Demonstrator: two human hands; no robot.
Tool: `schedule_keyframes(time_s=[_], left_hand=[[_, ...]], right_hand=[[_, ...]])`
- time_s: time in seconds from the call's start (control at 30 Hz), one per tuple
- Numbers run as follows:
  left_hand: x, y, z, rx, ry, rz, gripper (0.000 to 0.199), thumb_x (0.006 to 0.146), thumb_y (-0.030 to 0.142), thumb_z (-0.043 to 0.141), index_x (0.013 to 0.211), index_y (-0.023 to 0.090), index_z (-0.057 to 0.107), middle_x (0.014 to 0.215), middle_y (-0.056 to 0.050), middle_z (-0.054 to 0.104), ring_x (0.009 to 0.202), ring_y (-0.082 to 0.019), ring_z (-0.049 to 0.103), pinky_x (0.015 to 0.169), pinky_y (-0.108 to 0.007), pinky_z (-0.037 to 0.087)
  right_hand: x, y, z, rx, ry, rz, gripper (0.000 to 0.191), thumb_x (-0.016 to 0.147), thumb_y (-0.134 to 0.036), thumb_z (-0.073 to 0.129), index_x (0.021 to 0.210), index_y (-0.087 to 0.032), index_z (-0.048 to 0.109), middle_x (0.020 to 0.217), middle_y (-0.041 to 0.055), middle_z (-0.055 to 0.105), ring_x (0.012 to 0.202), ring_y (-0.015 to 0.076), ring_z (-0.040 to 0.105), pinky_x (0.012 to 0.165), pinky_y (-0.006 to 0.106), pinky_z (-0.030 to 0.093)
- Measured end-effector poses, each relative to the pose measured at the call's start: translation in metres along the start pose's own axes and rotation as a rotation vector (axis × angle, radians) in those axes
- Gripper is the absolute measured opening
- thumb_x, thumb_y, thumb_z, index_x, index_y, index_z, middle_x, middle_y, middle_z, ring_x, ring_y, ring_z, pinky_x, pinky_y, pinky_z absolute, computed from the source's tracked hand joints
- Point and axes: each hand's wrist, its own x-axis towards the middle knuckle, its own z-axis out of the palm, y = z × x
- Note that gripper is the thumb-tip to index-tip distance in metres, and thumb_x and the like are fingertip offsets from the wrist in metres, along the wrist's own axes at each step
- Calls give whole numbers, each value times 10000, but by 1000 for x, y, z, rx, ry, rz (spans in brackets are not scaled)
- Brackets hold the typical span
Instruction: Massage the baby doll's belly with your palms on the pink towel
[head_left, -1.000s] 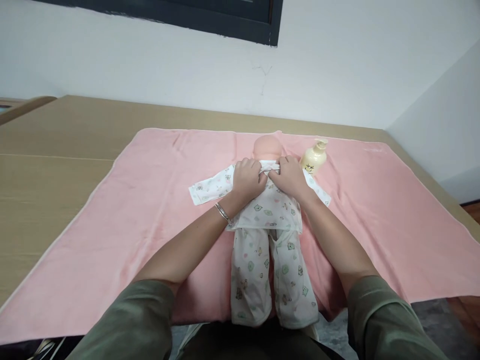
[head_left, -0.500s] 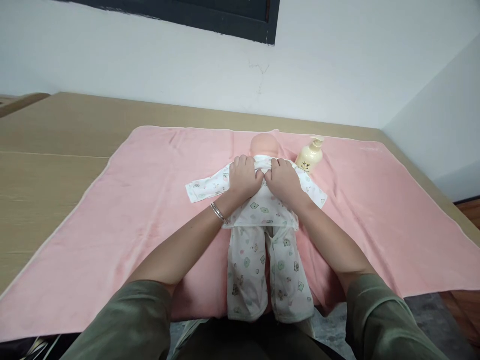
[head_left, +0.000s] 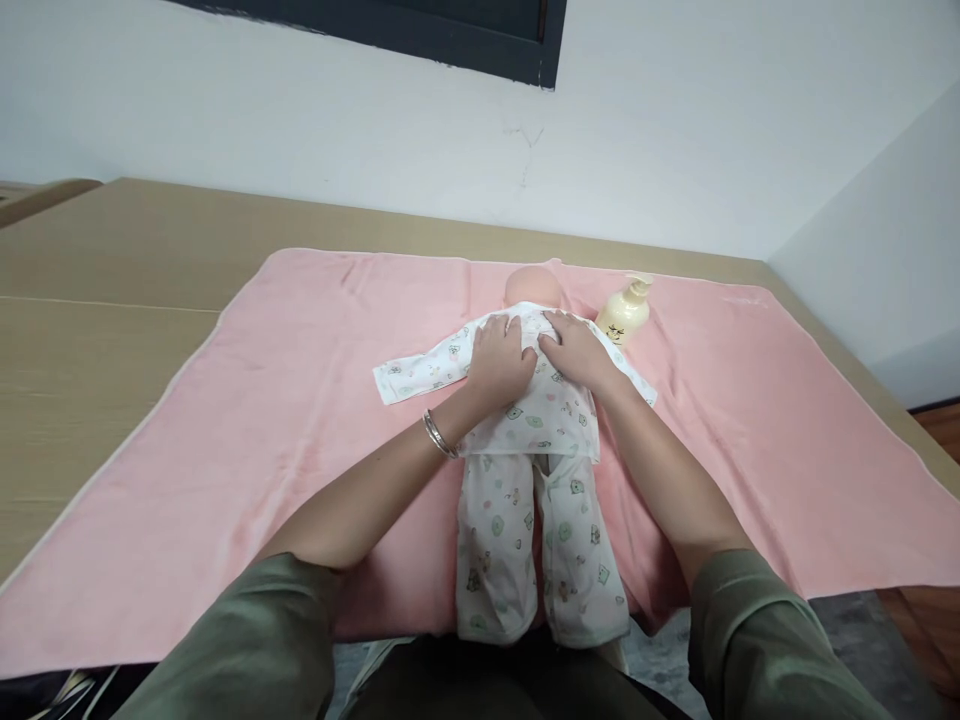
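A baby doll (head_left: 532, 287) lies on a pink blanket, its bare head at the far end and its legs toward me. It wears a white printed top (head_left: 536, 425) and matching trousers (head_left: 499, 545). My left hand (head_left: 501, 358) rests on the left side of the doll's upper chest, fingers extended over the cloth. On the other side of the chest lies my right hand (head_left: 576, 350), its fingers stretched out and its thumb pointing inward. A gap shows between the two hands. The doll's sleeves spread out to both sides.
A cream pump bottle (head_left: 624, 312) leans or lies on the blanket (head_left: 300, 400) beside the doll's right-hand sleeve. The blanket covers much of the wooden table (head_left: 135, 250) and hangs over its front edge. A white wall (head_left: 420, 150) stands behind.
My fingers have loosened from the top's neckline and now lie flatter. Both hands have moved slightly apart, uncovering more of the collar. The bottle has stayed put.
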Motion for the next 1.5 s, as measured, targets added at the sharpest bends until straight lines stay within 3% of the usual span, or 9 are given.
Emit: schedule_keyframes(time_s=[0.13, 0.3, 0.53, 0.73, 0.87, 1.07, 1.2, 1.33, 1.5], left_hand=[[9, -5, -1, -83, -55, -50, 525, 836, 252, 401, 1324, 99, 521, 1376, -176, 545, 1320, -330, 460, 1170, -548, 306], [10, -6, 0, -100, -34, -50, 510, 874, 258, 368, 1333, 99, 524, 1387, -167, 549, 1327, -323, 459, 1180, -545, 287], [0, -3, 8, -108, 124, -27, 447, 915, 238, 350, 1275, 112, 582, 1338, -155, 600, 1300, -295, 500, 1159, -488, 333], [5, -10, 11, -226, 142, -41, 433, 899, 248, 369, 1225, 131, 628, 1298, -121, 640, 1235, -271, 550, 1134, -467, 374], [0, -8, 10, -188, 167, -29, 464, 885, 222, 339, 1244, 136, 619, 1319, -117, 628, 1269, -261, 528, 1150, -460, 358], [-4, -3, 8, -125, 135, -1, 512, 848, 184, 331, 1281, 136, 599, 1372, -115, 595, 1309, -265, 503, 1160, -470, 342], [0, -4, 10, -127, 106, -64, 510, 866, 242, 373, 1329, 134, 561, 1432, -122, 548, 1377, -293, 442, 1201, -511, 276], [2, -3, 7, -82, 64, -72, 527, 885, 238, 378, 1368, 80, 519, 1460, -162, 512, 1387, -328, 425, 1199, -535, 269], [-6, 8, 2, 11, 36, -16, 488, 954, 214, 318, 1364, 31, 506, 1444, -207, 512, 1381, -359, 427, 1172, -550, 297]], right_hand=[[-9, -13, 0, -106, -50, 28, 603, 944, -259, 328, 1509, -49, 313, 1565, 187, 328, 1477, 328, 262, 1211, 538, 215], [-16, -21, -3, -84, -118, 31, 629, 948, -241, 321, 1531, -20, 239, 1587, 213, 260, 1498, 334, 202, 1223, 509, 211], [-8, -15, 5, -83, 17, 94, 542, 1005, -275, 260, 1509, -91, 334, 1565, 164, 340, 1472, 327, 276, 1210, 547, 213], [-29, -39, 7, -235, 22, 69, 542, 992, -183, 299, 1495, 18, 316, 1507, 257, 389, 1440, 345, 336, 1187, 448, 295], [-28, -35, 5, -197, 24, 37, 547, 982, -184, 293, 1491, 12, 330, 1509, 243, 396, 1450, 326, 328, 1195, 435, 289], [-9, -16, 8, -111, 49, 89, 572, 985, -310, 289, 1494, -57, 352, 1548, 205, 351, 1458, 350, 303, 1198, 559, 224], [-20, -26, 12, -185, 68, 48, 567, 978, -245, 269, 1465, 27, 365, 1498, 245, 413, 1433, 347, 351, 1191, 516, 262], [-32, -36, 12, -201, 77, -16, 543, 964, -199, 279, 1449, 11, 406, 1482, 215, 451, 1433, 315, 364, 1197, 474, 280], [-19, -24, 6, -111, 32, 55, 566, 984, -279, 302, 1478, -10, 367, 1528, 223, 379, 1459, 328, 311, 1201, 476, 270]])
